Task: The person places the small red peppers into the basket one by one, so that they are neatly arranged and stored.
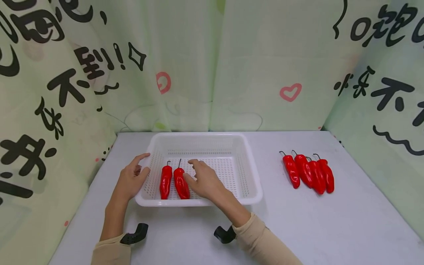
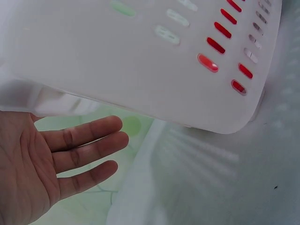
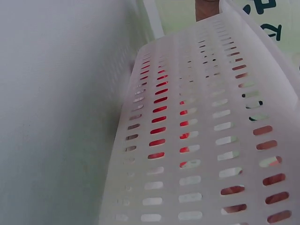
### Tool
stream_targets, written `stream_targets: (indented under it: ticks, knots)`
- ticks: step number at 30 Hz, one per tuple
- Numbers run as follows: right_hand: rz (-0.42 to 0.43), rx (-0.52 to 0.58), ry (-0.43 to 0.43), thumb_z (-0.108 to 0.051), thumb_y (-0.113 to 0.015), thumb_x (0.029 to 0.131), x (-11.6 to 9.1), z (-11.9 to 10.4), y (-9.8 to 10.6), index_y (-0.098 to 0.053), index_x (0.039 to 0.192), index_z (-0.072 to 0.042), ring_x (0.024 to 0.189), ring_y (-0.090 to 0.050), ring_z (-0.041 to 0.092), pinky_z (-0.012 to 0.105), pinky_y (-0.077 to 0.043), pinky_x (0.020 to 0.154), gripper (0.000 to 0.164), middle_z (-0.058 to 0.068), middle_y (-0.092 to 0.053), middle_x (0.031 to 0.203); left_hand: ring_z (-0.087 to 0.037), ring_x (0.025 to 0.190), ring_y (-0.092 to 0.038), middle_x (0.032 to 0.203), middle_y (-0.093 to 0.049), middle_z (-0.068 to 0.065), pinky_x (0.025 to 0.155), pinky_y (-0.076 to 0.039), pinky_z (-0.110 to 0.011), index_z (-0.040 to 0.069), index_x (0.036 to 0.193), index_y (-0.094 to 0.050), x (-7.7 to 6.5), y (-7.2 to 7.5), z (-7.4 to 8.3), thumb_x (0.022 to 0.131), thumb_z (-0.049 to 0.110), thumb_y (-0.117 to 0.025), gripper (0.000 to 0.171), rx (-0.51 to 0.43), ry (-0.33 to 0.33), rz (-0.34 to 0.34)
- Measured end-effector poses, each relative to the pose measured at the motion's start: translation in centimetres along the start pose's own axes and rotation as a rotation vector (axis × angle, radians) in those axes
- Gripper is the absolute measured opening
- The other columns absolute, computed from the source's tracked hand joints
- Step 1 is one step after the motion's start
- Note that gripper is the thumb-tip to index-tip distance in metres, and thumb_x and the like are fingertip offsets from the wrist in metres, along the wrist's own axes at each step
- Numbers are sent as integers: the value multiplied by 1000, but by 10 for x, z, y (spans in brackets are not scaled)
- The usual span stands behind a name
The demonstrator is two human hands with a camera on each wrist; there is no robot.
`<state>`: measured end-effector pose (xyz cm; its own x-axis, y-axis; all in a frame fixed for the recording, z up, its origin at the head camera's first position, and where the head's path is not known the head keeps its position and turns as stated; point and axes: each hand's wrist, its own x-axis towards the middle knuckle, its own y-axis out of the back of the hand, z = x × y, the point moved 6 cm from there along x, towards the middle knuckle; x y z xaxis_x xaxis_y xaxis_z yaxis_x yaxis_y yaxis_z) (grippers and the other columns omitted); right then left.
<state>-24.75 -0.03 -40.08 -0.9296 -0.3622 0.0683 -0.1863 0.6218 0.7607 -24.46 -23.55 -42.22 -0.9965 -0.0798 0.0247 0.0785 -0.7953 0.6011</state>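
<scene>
A white perforated plastic basket [image 1: 232,165] stands on the table, with two red chili peppers lying side by side in it: one pepper [image 1: 166,182] nearer the left wall, the other pepper [image 1: 181,184] just right of it. At the basket's left rim is my left hand [image 1: 130,180], thumb and index finger at the edge. Its other three fingers [image 2: 89,152] extend loosely beside the outer wall in the left wrist view. My right hand [image 1: 207,180] hovers over the basket beside the second pepper, thumb and index finger apart with nothing between them. Through the slots, red shows in the right wrist view.
Several more red chili peppers [image 1: 311,175] lie in a group on the white table [image 1: 298,224], to the right of the basket. A pale green curtain [image 1: 265,66] with black lettering surrounds the table at the back and sides.
</scene>
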Motion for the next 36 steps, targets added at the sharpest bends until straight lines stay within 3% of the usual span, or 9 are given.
stream_targets:
  ticks: [18, 26, 36]
  knots:
    - [151, 3, 86, -22, -66, 97, -13, 4, 27, -56, 141, -2, 98, -71, 31, 38, -63, 76, 49, 18, -66, 126, -31, 85, -67, 120, -66, -28, 72, -64, -43, 17, 155, -43, -1, -1, 0, 100, 20, -49, 55, -4, -6, 1]
    - [216, 3, 109, -21, -68, 96, -22, 7, 38, -57, 139, -3, 92, -70, 25, 36, -63, 75, 48, 16, -67, 124, -32, 88, -67, 122, -65, -28, 75, -64, -45, 18, 155, -44, -1, 0, 1, 100, 21, -50, 55, 4, 0, 5]
    - [271, 45, 132, -19, -70, 95, -30, 13, 52, -57, 138, -3, 91, -71, 27, 44, -63, 78, 47, 16, -67, 122, -32, 85, -67, 122, -66, -27, 72, -64, -43, 19, 154, -44, 0, -2, -1, 99, 22, -50, 55, 0, -2, 12]
